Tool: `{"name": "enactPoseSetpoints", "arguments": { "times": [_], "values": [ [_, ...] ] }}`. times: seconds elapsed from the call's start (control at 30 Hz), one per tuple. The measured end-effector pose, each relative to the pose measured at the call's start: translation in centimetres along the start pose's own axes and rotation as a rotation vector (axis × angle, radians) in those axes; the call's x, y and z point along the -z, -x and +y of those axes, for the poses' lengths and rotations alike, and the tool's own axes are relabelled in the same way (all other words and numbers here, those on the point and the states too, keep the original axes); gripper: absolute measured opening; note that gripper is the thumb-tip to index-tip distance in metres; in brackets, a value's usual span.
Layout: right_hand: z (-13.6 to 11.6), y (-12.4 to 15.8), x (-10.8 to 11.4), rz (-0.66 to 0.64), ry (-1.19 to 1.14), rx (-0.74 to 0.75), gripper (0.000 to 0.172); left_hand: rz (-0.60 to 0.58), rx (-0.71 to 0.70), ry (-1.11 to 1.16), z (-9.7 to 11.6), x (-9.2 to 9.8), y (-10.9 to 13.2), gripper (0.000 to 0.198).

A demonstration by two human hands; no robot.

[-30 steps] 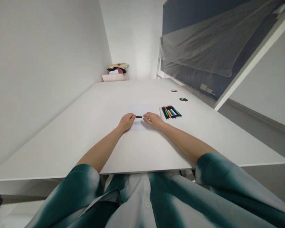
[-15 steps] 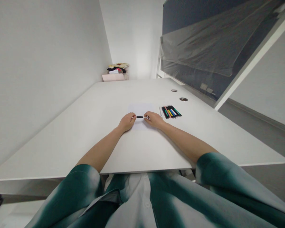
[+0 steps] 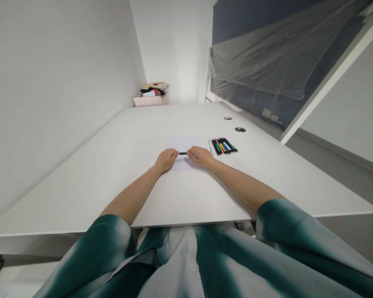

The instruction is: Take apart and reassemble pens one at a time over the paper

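A dark marker pen (image 3: 183, 153) lies level between my two hands, above a sheet of white paper (image 3: 184, 141) on the table. Its left end is pinched in the fingers of my left hand (image 3: 167, 159). My right hand (image 3: 201, 156) is closed round the other end, and its fingers hide that part of the pen. Just right of my right hand, a row of several marker pens (image 3: 224, 146) lies side by side, with black, green, pink, yellow and blue parts showing.
The white table (image 3: 112, 165) runs away from me between a wall on the left and a dark, plastic-covered partition (image 3: 255, 62) on the right. Two round metal discs (image 3: 240, 130) are set near its right edge. A pale box (image 3: 147, 101) with things in it stands at the far end.
My right hand has shifted slightly left, so the white part of the pen that showed beside its fingers is now covered. My left hand has barely moved.
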State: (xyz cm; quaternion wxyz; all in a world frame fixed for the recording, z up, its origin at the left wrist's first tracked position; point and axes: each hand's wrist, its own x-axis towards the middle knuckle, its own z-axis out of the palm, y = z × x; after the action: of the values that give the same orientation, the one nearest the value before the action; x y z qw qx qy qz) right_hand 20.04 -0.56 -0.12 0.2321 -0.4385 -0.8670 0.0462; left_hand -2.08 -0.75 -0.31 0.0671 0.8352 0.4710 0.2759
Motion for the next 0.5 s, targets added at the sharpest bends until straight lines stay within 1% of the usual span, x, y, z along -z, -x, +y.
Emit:
{"name": "enactPoseSetpoints", "arguments": {
  "times": [0.13,0.27,0.37,0.5],
  "values": [
    [0.16,-0.03,-0.13,0.018,0.005,-0.003,0.024,0.010,0.004,0.018,0.17,0.08,0.09,0.029],
    [0.09,0.05,-0.02,-0.007,-0.001,-0.056,0.022,0.039,0.010,0.048,0.30,0.14,0.16,0.019],
    [-0.04,0.10,0.11,-0.020,-0.005,-0.093,0.021,0.058,0.012,0.049,0.28,0.12,0.14,0.018],
    [-0.06,0.12,0.13,-0.017,0.009,-0.089,0.021,0.091,0.027,0.056,0.23,0.04,0.10,0.022]
  ]
}}
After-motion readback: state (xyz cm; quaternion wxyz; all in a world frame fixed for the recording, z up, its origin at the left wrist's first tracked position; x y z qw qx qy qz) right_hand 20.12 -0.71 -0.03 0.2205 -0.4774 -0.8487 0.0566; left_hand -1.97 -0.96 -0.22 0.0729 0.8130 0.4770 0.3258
